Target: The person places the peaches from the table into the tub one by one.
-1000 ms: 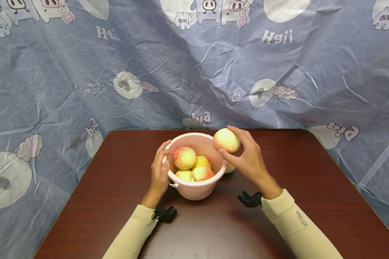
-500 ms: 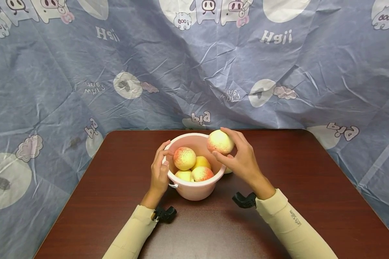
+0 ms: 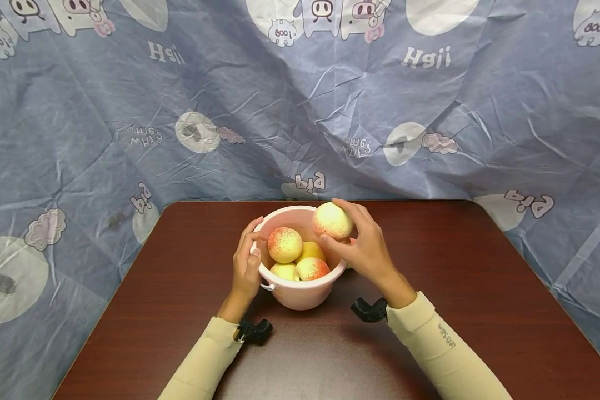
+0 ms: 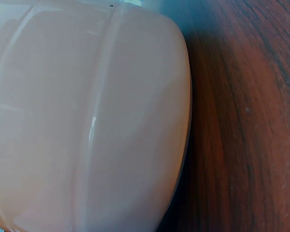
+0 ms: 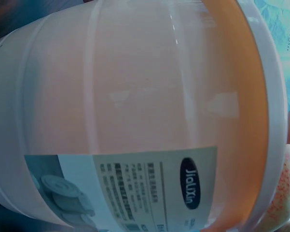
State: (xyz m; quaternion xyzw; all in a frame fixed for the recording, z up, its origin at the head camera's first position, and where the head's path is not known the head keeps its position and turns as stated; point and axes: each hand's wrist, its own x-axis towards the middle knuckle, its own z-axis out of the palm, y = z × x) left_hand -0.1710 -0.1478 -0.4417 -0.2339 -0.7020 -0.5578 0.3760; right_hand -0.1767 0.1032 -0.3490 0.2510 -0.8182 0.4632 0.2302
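Right hand: my right hand point(image 3: 367, 250) has carried the peach point(image 3: 333, 221) leftward over the last second, from outside the far right rim to a spot above the bucket's mouth; fingers and thumb curl round the fruit.
Peach in hand: it now hangs over the right inner edge of the pink bucket point(image 3: 300, 294), not yet among the others; I judge it close to being let go.
Left hand: unchanged, my left hand point(image 3: 246, 266) still grips the bucket's left rim, thumb hooked over the edge, bracing it on the table point(image 3: 480, 311).
Bucket contents: four peaches point(image 3: 285, 244) lie inside, in the same places as before.
Behind the bucket: a second ago I could see another fruit on the table by the right wall; my hand now covers that spot, so I cannot tell whether it is there.
Wrist views: the left shows only the bucket's wall point(image 4: 87, 121) and the wood; the right shows the labelled wall point(image 5: 135, 121) and a speckled edge of peach point(image 5: 284, 198).
Meaning: the load is nearly in, one more piece added.
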